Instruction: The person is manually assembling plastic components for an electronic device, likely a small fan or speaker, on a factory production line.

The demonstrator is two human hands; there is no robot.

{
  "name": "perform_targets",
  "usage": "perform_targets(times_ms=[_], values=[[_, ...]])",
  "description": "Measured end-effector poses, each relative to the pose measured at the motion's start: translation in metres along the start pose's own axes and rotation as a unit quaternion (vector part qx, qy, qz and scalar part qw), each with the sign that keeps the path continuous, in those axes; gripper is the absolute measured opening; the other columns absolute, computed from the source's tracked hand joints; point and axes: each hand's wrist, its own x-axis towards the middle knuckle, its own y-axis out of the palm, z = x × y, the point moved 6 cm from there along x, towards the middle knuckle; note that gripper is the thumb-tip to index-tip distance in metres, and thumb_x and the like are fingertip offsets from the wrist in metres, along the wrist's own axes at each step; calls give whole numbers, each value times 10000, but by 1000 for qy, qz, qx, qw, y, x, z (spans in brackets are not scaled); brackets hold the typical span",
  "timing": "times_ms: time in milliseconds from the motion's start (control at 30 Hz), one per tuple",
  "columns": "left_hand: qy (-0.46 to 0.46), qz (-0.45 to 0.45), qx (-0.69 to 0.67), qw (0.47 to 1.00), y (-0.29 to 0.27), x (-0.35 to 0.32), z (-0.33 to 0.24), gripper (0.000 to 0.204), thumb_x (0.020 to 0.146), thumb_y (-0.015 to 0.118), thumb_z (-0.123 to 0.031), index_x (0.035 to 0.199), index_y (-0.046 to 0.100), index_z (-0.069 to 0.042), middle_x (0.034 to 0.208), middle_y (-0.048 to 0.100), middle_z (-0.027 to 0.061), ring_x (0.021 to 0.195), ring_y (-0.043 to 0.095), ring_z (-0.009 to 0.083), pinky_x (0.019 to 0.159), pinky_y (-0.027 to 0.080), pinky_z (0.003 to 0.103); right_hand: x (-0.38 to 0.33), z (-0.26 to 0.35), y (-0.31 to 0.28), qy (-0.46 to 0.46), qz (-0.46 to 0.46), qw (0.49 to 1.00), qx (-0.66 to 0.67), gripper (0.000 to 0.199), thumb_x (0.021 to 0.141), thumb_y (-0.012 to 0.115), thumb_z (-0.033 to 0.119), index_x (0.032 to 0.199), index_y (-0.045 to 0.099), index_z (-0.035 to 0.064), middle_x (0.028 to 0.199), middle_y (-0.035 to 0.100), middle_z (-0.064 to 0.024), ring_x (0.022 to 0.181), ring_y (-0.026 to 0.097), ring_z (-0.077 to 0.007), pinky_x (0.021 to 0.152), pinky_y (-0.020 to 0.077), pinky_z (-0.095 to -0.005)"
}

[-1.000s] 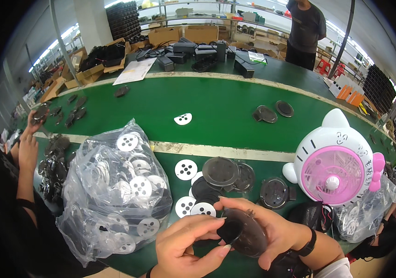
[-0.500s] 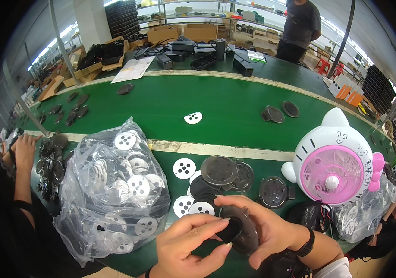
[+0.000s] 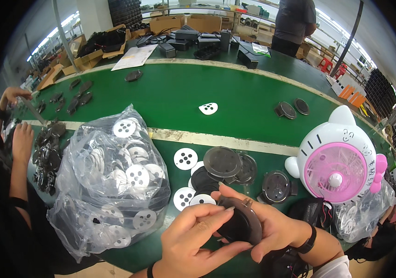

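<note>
My right hand (image 3: 276,227) grips the rim of a dark, round plastic housing (image 3: 252,221), tilted on edge above the near bench. A thin black disc (image 3: 235,227) lies against the face of that housing, and my left hand (image 3: 193,236) pinches its edge between fingers and thumb. Just beyond my hands are loose black discs (image 3: 203,180), white discs with several holes (image 3: 185,159), and more dark round housings (image 3: 222,162). Another housing (image 3: 276,186) rests to the right of these. My fingers hide part of the disc's edge.
A clear plastic bag (image 3: 110,185) of white discs stands on the left, a white and pink fan (image 3: 332,162) on the right. Across the green belt (image 3: 170,99) lie housings and a white piece (image 3: 208,109). A co-worker's hand (image 3: 22,141) is at far left.
The black disc now lies flatter against the housing, my left fingers at its edge. Pieces on the belt have shifted right. At far left, a co-worker's raised hand has come into view.
</note>
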Motion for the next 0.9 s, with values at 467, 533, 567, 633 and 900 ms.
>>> perform_targets(times_ms=[467,533,567,633,900], values=[[-109,-70,-27,991,-6,-4,14,211,735,852,26,913,738,13,892,747,138,659,685,133,541,522,226,1,11,17,59,-23,998,25,899,997,603,326,1612,58,-38,1656,200,-205,1536,220,-286,1243,160,-447],[-104,-75,-22,992,-6,-4,13,209,733,853,32,897,725,17,873,746,132,638,681,132,517,513,217,1,9,16,79,-32,995,42,808,994,587,268,1599,148,-38,1637,261,-193,1516,272,-285,1240,183,-443],[-108,-76,-11,991,-7,-3,13,204,731,862,14,882,726,4,861,745,130,633,674,132,552,512,227,2,9,16,71,-25,996,39,808,994,587,268,1599,148,-38,1637,261,-193,1516,272,-285,1240,183,-443],[-114,-79,1,990,-11,-3,13,200,728,871,-4,867,728,-8,848,744,128,629,667,132,587,510,237,3,8,16,67,-6,998,17,742,1003,538,95,1608,119,3,1593,292,-141,1438,366,-249,1175,355,-441],[-191,-64,-110,973,-15,-6,32,324,835,845,-157,1054,664,-1,1126,686,94,919,636,117,745,466,265,1,10,16,-2,0,994,-110,643,984,568,5,1561,284,0,1427,501,-131,1264,550,-213,1065,463,-380]])
